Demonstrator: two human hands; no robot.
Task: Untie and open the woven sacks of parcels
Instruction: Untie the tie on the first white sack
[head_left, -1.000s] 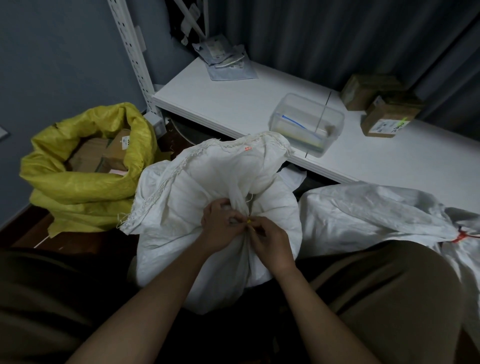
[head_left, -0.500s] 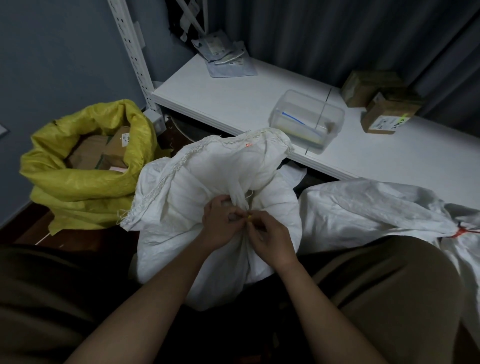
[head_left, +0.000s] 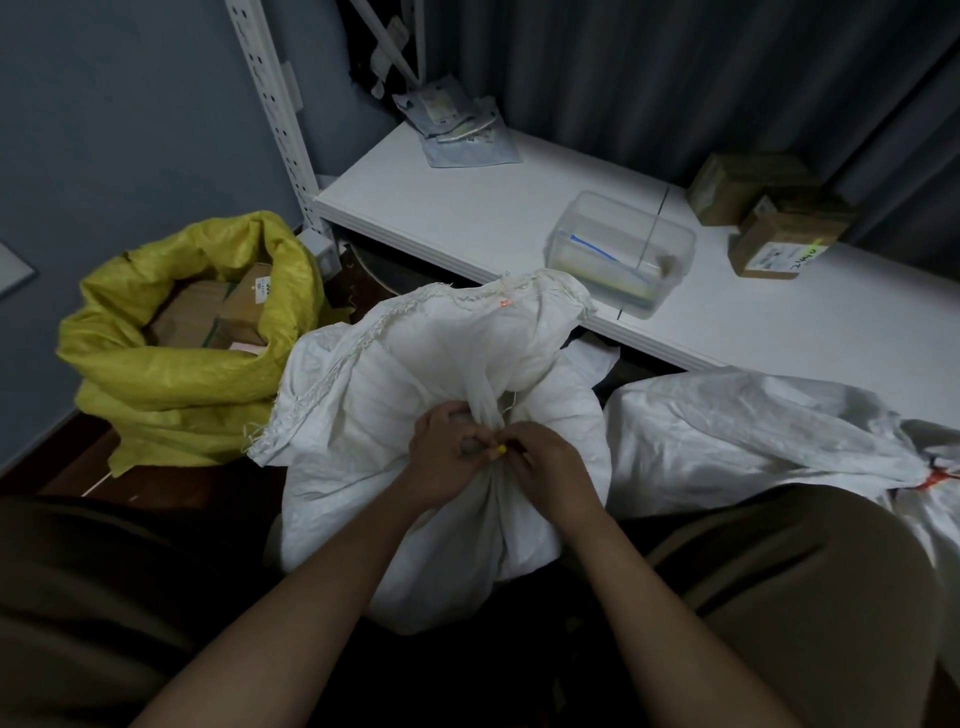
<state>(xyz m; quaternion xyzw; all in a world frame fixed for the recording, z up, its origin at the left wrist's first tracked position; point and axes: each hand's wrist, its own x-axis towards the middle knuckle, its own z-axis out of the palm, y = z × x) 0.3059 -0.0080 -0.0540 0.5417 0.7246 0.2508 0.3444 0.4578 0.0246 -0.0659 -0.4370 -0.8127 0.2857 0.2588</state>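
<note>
A white woven sack (head_left: 415, 374) stands between my knees, its neck gathered and bound by a small yellow tie (head_left: 501, 449). My left hand (head_left: 447, 454) grips the gathered neck on its left side. My right hand (head_left: 545, 460) pinches the yellow tie from the right, fingertips meeting those of the left hand. The knot itself is mostly hidden by my fingers. A second white sack (head_left: 753, 431) lies to the right, closed with a red tie (head_left: 932, 478). A yellow sack (head_left: 176, 374) at the left stands open with cardboard parcels (head_left: 218, 312) inside.
A white shelf (head_left: 467, 208) runs behind the sacks, holding a clear plastic box (head_left: 623, 249), two brown cardboard boxes (head_left: 769, 213) and grey mailer bags (head_left: 457, 130). A perforated white upright (head_left: 275, 104) stands at the shelf's left end. My knees flank the sack.
Both hands stay at the sack's neck, with only small finger shifts on the yellow tie. The view has tilted slightly.
</note>
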